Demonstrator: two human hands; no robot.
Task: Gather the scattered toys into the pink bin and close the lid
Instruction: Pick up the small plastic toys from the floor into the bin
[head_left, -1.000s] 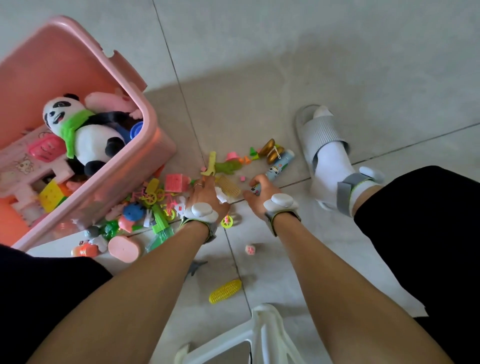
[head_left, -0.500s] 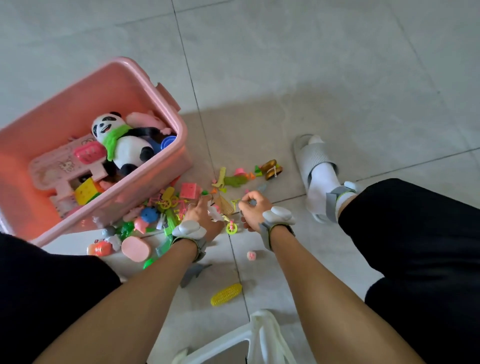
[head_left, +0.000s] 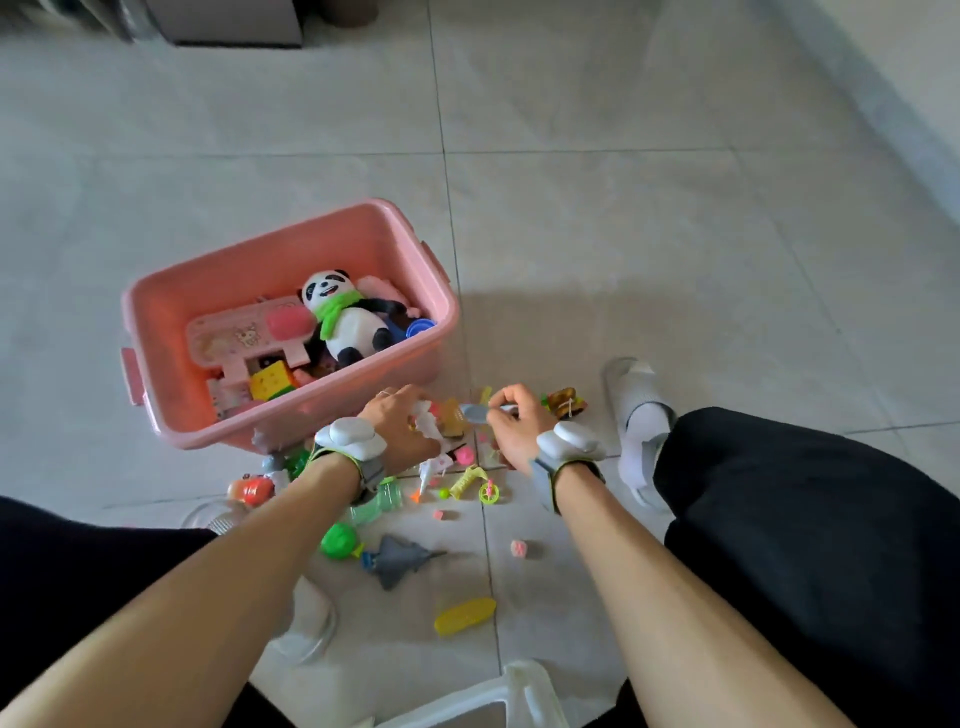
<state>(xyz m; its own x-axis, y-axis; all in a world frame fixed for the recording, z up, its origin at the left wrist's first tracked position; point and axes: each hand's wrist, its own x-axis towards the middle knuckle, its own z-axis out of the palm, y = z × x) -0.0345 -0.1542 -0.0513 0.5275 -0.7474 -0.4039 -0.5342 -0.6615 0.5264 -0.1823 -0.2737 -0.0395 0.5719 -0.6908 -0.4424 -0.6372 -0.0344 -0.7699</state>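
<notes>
The pink bin (head_left: 156, 312) stands open on the tile floor at centre left, holding a plush panda (head_left: 345, 317), a pink toy case and a yellow cube. Small toys lie scattered just in front of it. My left hand (head_left: 402, 426) grips a bunch of small toys, white and tan pieces among them, near the bin's front right corner. My right hand (head_left: 511, 423) holds a pale blue tube-shaped toy (head_left: 475, 413) close beside the left. On the floor lie a grey toy jet (head_left: 400, 558), a yellow corn (head_left: 465, 616), a green ball (head_left: 337, 540) and a toy burger (head_left: 566, 402).
My right foot in a grey slipper (head_left: 631, 387) stands right of the toys. My knees in dark trousers fill the lower left and right. A white plastic stool (head_left: 498, 696) is at the bottom edge. Dark furniture (head_left: 223, 21) stands at the top left.
The view has pulled back and up, so the bin looks smaller and further off. Both hands have lifted from the pile with toys in them and moved toward the bin's front corner.
</notes>
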